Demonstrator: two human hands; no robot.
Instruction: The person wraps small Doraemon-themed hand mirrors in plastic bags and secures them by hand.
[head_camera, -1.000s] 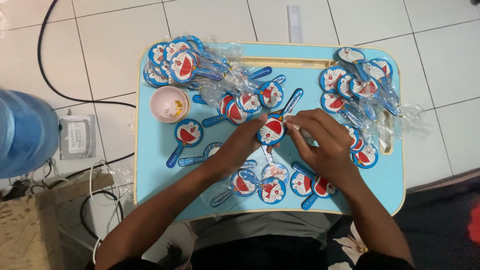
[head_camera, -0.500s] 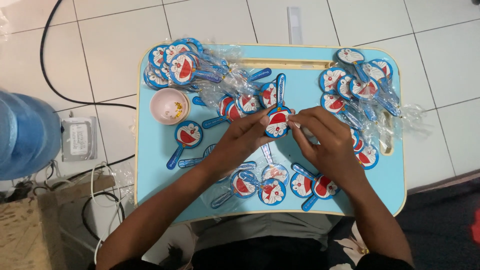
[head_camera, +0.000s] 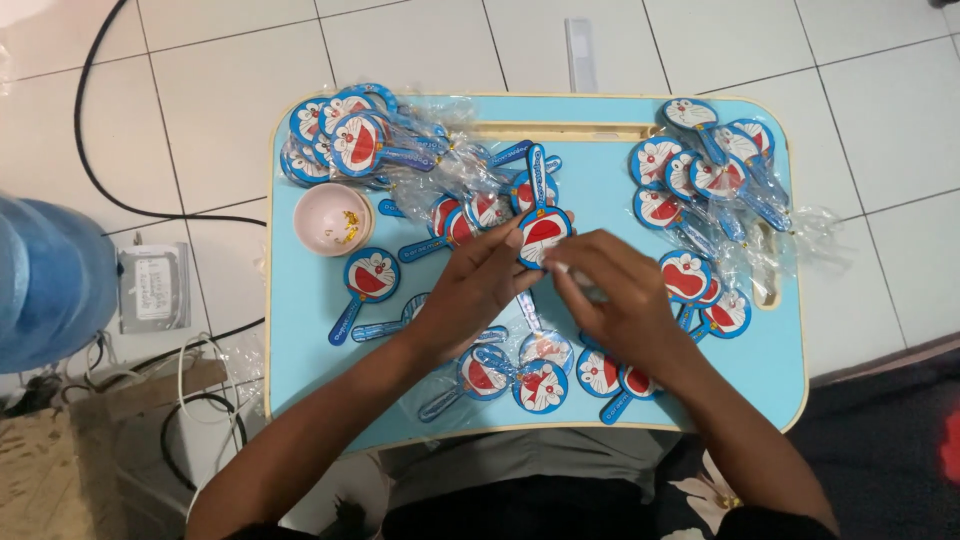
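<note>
Blue paddle (head_camera: 541, 226), base behind fingers (head_camera: 505, 248)

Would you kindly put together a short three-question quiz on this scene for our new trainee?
1. True or false: the left hand holds a round cartoon-face fan with its handle pointing away from the person.
2. What sits left of the hands on the blue tray table? A) pink bowl B) red mug C) scissors
3. Fill in: the right hand is beside the fan, over clear ____ wrapping.

Key: 1 true; 2 A, the pink bowl; 3 plastic.
</note>
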